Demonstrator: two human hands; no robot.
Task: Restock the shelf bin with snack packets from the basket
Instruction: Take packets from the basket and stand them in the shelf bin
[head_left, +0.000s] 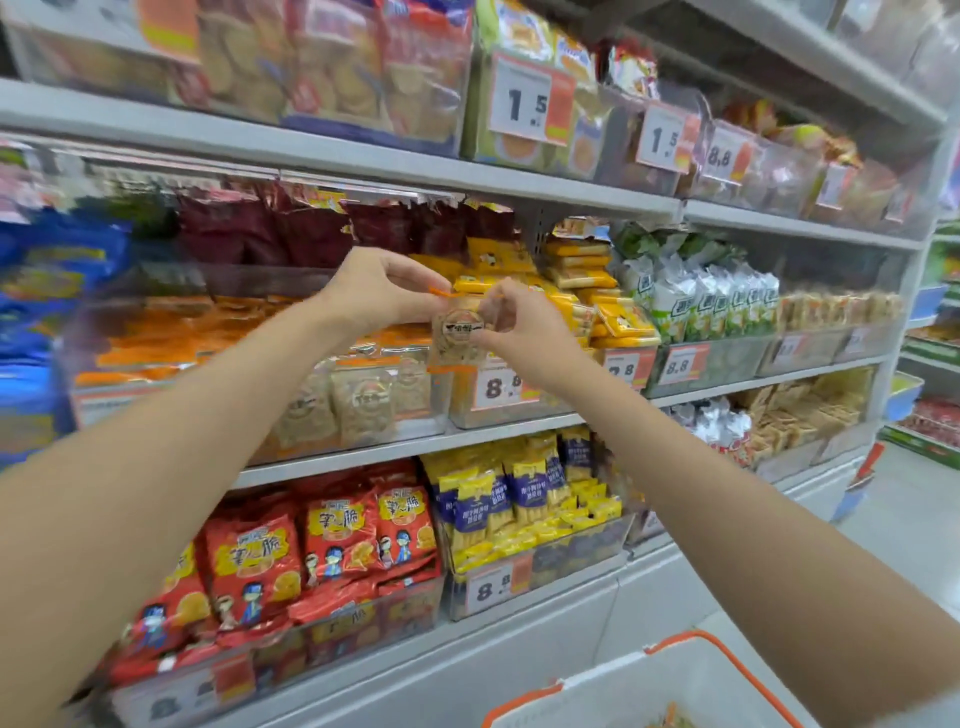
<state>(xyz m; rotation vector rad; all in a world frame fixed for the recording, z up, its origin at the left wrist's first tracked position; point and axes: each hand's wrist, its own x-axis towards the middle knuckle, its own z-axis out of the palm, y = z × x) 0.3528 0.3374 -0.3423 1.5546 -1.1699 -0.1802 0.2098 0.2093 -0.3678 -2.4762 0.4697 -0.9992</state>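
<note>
Together, left hand (379, 291) and right hand (524, 327) pinch one snack packet (460, 335).

Two bare arms of one person, seen from a camera on that person's own head. The left forearm (208, 415) and right forearm (727, 478) are uncovered along all their visible length. They look broad at the lower corners and narrow towards the wrists through the wide-angle lens. The left hand (379, 291) and right hand (519, 327) are likewise bare, their finer detail softly blurred.
</note>
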